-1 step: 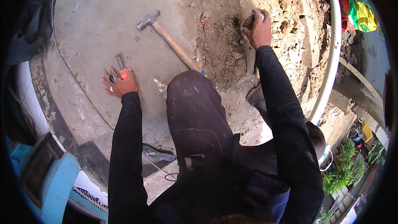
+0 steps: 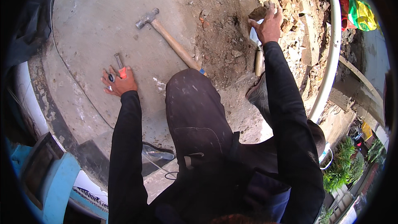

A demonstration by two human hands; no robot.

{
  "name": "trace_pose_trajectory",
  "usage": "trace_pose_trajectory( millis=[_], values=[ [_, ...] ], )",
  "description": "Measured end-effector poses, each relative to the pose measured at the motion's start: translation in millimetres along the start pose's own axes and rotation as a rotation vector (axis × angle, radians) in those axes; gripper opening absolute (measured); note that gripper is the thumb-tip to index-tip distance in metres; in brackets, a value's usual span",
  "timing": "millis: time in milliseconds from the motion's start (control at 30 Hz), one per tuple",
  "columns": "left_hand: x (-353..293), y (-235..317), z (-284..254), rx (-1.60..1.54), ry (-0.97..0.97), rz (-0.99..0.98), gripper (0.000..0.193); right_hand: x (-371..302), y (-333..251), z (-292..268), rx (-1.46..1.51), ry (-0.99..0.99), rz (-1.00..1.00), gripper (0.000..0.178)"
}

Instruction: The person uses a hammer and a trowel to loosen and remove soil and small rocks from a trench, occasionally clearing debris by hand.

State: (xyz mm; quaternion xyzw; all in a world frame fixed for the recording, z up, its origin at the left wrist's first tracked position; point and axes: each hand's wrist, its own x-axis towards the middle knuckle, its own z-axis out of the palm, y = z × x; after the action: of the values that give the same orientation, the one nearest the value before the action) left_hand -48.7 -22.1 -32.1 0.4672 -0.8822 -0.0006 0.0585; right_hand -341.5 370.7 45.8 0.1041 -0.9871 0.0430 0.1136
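Note:
My left hand (image 2: 119,84) leans on the concrete at the left, fingers spread. Between its thumb and forefinger lies the red grip of a chisel (image 2: 118,60), whose metal shaft points away from me. Right of it a hammer (image 2: 174,45) with a wooden handle lies slantwise, its end by my knee. My right hand (image 2: 270,25) is closed round a brown chunk of earth or stone (image 2: 258,13) at the dug strip. Just below that hand lies a trowel (image 2: 259,61) with a wooden handle, its pale blade partly covered by the hand.
Loose soil and rubble (image 2: 222,45) run beside the concrete floor (image 2: 103,20). A white pipe (image 2: 333,49) curves along the right. Beyond it hangs a coloured plastic packet (image 2: 360,13). A thin cable (image 2: 76,81) crosses the left side, near a blue object (image 2: 60,182).
My right hand has shifted slightly right and away from me, showing more of the brown chunk. The trowel's blade and handle now show beneath it. The left hand stays in place.

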Motion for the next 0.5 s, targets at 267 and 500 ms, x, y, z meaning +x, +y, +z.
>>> trace_pose_trajectory(
  millis=[267,500],
  values=[
    [5,8,0,-0.038,-0.057,-0.025,0.075,-165,-20,69,-0.281,-0.474,-0.279,0.038],
    [4,9,-5,-0.028,-0.069,-0.040,0.074,-121,1,54,-0.034,-0.475,-0.413,0.021]
  ],
)
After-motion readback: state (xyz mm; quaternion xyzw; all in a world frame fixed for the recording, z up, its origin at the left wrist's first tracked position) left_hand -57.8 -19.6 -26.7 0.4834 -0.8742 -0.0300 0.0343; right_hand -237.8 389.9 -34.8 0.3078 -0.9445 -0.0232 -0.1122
